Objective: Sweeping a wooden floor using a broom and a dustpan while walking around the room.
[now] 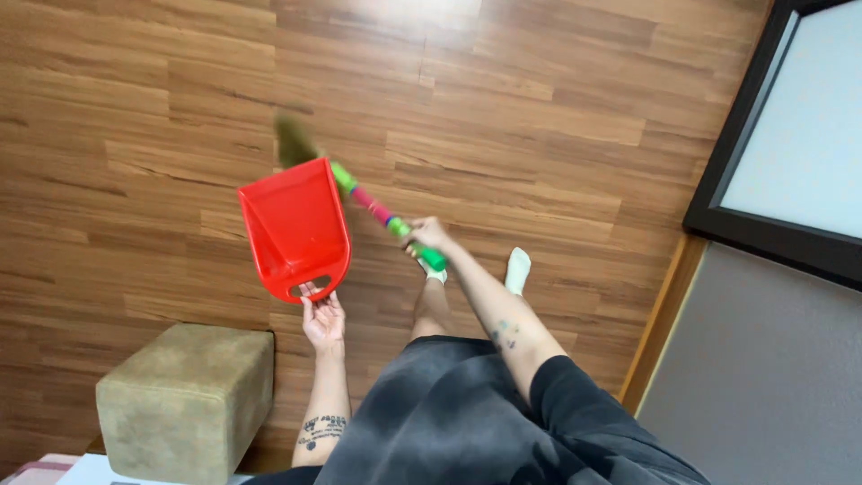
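The person stands over a wooden plank floor (539, 108) and looks down at both bare hands. The left hand (324, 321) has its fingers hooked through the slot handle at the narrow end of a red plastic dustpan (294, 226), so its grip is closed on that handle; the pan is held up off the floor with its wide mouth pointing away from the person. The right hand (428, 235) is wrapped shut around the handle of a small broom (373, 207), a stick banded in green and pink. The broom runs on a slant from the hand up past the right edge of the dustpan, and its brownish bristle head (294, 141), blurred in the picture, shows just beyond the pan's far corner. Whether the bristles touch the pan cannot be told.

Below the hands, dark grey shorts (467, 413) fill the lower middle of the view, and a foot in a white sock (518, 269) rests on the floor just beside the right forearm. A tan padded cube stool (184, 400) sits on the floor near the lower left edge, close to the left forearm. A dark-framed panel (790, 144) with a pale face takes up the upper right corner, with a grey wall (772, 368) beneath it
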